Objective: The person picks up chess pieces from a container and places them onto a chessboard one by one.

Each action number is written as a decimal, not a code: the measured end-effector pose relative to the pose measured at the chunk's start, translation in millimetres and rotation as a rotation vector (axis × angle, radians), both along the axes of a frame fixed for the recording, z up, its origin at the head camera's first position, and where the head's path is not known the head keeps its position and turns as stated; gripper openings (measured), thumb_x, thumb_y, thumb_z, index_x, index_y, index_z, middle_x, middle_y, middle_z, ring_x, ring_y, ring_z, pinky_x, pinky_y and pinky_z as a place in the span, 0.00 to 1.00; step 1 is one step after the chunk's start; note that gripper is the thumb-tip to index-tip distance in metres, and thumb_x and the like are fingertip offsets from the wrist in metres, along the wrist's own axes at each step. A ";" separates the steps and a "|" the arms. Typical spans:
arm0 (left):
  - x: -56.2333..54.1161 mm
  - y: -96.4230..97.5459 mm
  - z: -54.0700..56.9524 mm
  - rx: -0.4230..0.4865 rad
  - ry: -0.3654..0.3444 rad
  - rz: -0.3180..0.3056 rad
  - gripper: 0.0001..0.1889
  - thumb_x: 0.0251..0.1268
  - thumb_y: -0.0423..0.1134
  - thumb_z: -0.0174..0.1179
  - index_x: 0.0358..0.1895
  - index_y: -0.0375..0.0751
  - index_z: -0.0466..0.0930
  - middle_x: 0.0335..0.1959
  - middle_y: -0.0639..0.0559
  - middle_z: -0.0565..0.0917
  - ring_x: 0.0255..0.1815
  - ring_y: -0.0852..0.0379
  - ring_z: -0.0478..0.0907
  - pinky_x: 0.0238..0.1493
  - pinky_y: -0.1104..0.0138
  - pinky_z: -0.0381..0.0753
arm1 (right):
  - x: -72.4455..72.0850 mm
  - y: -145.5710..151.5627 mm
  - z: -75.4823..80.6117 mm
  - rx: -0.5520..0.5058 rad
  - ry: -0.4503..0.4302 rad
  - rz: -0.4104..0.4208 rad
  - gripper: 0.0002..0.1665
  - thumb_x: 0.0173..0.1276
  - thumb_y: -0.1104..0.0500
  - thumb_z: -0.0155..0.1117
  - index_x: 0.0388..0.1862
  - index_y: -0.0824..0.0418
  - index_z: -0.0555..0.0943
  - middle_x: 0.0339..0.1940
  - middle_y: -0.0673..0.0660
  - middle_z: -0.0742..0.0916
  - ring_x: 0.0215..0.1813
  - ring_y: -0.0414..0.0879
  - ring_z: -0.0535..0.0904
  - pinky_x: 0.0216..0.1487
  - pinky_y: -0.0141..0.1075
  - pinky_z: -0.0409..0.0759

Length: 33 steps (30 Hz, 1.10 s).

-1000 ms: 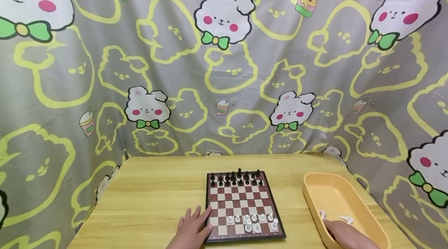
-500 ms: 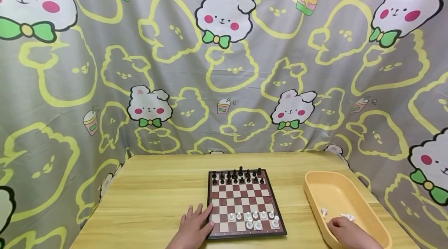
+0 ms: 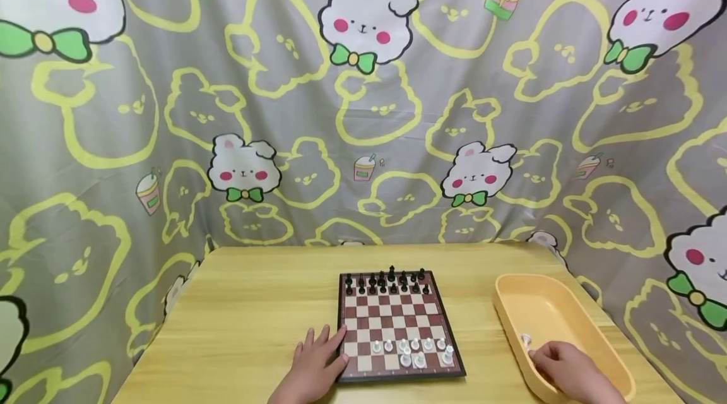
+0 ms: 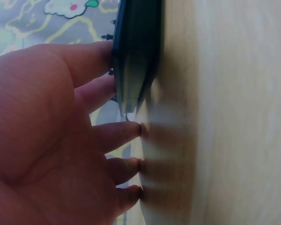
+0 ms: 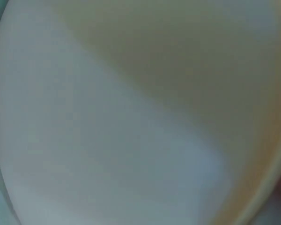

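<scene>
A chess board (image 3: 392, 322) lies on the table, with black chess pieces (image 3: 382, 283) along its far side and several white chess pieces (image 3: 406, 356) near its front. My left hand (image 3: 312, 366) rests at the board's left edge. In the left wrist view, its thumb and a finger touch the board while other straight fingertips meet the table. Inside the yellow tray (image 3: 602, 341), my right hand (image 3: 568, 366) has bent fingers at the left wall, beside a loose white chess piece (image 3: 526, 339). Whether these fingers pinch a piece is hidden. The right wrist view is blurred.
The wooden table (image 3: 255, 303) extends left of the board, and a strip of it separates board from tray. A patterned curtain (image 3: 397, 107) hangs behind and along both sides. The tray's raised rim surrounds the right hand.
The right hand has shifted slightly up within the tray, and a second white piece seen there earlier is out of sight. My left hand stays at the board's edge. The head view tilted slightly.
</scene>
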<state>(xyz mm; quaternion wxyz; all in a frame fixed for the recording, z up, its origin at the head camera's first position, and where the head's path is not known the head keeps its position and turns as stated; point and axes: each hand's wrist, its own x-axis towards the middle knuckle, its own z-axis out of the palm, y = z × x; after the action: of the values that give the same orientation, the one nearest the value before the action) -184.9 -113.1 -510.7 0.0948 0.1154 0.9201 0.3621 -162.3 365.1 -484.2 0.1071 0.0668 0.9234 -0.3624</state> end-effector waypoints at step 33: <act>2.8 -3.3 4.1 0.003 0.009 0.010 0.30 0.79 0.52 0.55 0.77 0.44 0.70 0.76 0.23 0.62 0.77 0.15 0.42 0.70 0.24 0.38 | 4.5 -127.4 32.4 -0.460 0.891 -0.111 0.15 0.66 0.77 0.68 0.50 0.69 0.80 0.33 0.50 0.89 0.33 0.38 0.85 0.34 0.25 0.80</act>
<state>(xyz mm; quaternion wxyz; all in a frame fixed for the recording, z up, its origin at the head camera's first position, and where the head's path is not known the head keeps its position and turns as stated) -182.2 -116.3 -506.6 0.0887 0.1127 0.9205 0.3635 -157.8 237.7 -451.8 -0.3052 -0.0707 0.7706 -0.5550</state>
